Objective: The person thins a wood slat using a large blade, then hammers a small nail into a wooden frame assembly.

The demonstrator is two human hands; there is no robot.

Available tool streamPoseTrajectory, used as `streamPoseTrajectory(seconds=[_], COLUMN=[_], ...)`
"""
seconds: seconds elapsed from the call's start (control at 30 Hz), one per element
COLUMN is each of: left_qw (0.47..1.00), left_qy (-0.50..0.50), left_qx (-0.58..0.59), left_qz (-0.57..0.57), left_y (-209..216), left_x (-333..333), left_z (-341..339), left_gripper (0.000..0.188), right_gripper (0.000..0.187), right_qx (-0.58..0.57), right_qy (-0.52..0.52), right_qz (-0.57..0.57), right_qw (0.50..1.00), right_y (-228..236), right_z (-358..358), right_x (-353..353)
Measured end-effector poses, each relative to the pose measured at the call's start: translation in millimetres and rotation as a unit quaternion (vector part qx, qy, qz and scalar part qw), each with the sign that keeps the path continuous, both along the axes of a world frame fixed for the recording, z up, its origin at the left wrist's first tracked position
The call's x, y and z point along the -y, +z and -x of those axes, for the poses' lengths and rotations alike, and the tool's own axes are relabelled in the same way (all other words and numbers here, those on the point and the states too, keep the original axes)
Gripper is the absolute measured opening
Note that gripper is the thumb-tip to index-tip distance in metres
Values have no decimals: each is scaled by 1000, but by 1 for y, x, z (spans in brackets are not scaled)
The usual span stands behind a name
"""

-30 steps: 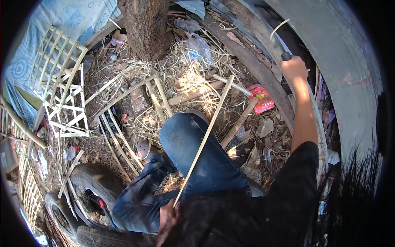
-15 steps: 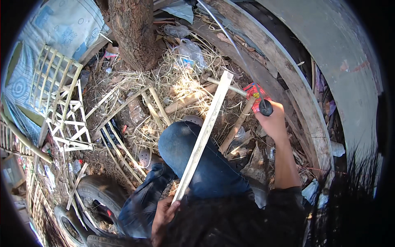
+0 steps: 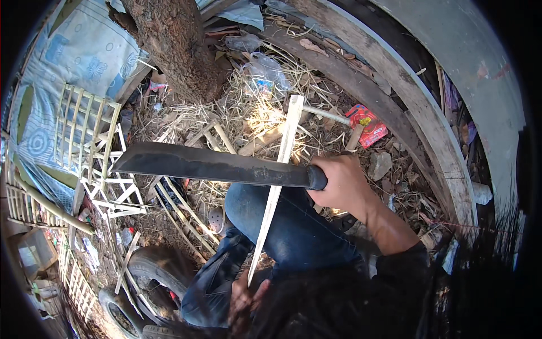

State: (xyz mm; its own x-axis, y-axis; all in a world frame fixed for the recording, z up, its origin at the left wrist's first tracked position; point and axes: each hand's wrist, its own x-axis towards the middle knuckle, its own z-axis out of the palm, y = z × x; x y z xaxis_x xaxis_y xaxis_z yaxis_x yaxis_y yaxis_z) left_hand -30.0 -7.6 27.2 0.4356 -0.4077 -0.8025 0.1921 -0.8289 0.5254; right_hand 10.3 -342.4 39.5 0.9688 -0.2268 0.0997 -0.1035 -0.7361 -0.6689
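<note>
Head view is showing the right hand point(image 3: 341, 183) gripping a dark machete point(image 3: 209, 165), its blade crossing a pale bamboo strip point(image 3: 276, 183) that the left hand point(image 3: 245, 299) is holding over the knee.

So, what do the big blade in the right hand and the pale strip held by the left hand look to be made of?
The long dark flat blade looks like metal, probably steel: dull grey-black, with a matte finish that may be patina or grime. The right hand closes on its dark round grip, whose material is unclear. The long pale thin strip, its lower end in the left hand, looks like split bamboo or bare wood, unpainted and dry.
</note>
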Motion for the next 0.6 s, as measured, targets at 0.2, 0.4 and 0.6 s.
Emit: streamPoseTrajectory(seconds=[0.2,0.4,0.6], left_qw=[996,994,993], left_qy=[52,54,73], left_qx=[64,61,73], left_qz=[42,67,61], left_y=[-13,-19,-12], left_x=[-5,-3,-3], left_z=[18,24,21], left_gripper=[41,40,40], right_gripper=[28,23,16], right_qx=[-37,-58,-72], right_qy=[136,-245,-293], right_qz=[114,181,34], right_qw=[983,951,953], right_y=[2,19,43], right_z=[-1,-49,-19], right_x=[-9,115,91])
